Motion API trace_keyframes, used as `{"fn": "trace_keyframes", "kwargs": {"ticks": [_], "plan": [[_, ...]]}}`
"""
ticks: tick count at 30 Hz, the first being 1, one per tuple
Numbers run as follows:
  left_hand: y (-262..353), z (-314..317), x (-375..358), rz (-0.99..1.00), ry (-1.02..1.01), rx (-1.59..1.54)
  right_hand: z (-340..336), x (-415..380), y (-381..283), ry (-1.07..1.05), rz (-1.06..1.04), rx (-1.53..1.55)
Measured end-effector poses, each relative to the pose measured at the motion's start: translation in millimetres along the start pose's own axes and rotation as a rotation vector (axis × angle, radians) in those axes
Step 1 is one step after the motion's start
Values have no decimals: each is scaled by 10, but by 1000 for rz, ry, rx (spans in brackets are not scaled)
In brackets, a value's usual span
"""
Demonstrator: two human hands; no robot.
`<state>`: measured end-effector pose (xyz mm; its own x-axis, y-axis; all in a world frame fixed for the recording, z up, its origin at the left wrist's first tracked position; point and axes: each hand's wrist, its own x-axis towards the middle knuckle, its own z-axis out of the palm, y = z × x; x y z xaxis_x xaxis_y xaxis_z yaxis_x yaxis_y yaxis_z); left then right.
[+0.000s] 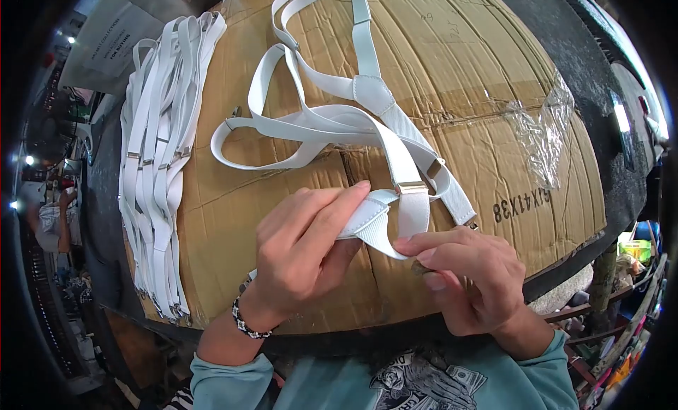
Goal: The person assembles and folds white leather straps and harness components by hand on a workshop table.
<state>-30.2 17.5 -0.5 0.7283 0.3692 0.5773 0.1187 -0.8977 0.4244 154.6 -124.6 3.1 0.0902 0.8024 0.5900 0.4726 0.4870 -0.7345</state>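
Observation:
White elastic suspenders (413, 216) lie across the cardboard in loose loops, with metal slide buckles on the straps. My left hand (300, 244), a beaded bracelet at its wrist, is closed on the stitched white joining patch (367, 216) of these suspenders. Close by on the right, my right hand (477, 276) pinches the lower bend of a strap between its fingertips. A small brownish thing (419, 267) shows at the right fingertips, too small to name. Just above the hands sits a metal slide buckle (412, 188). Another stitched patch (373, 93) lies farther up.
A bundle of white suspenders (159, 163) lies along the left side of the flattened cardboard (487, 149). Clear tape (544, 138) peels up at the right. A printed bag or box (116, 39) stands at the upper left. Another person (60, 216) is at the far left.

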Motion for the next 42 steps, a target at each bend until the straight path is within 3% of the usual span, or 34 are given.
{"fn": "trace_keyframes", "kwargs": {"ticks": [5,23,27,32,42], "plan": [[83,-60,-6,-74,-94,-42,-63,-44,-20,83,52,57],[115,-46,-19,71,-232,-54,21,-97,106,262,77,-30],[111,-11,-21,39,-233,-113,12,-91,113,246,71,-40],[90,19,-23,-41,-234,-213,-85,-51,18,82,103,-87],[84,23,3,-88,-272,-366,-100,-36,-18,68,102,-119]]}}
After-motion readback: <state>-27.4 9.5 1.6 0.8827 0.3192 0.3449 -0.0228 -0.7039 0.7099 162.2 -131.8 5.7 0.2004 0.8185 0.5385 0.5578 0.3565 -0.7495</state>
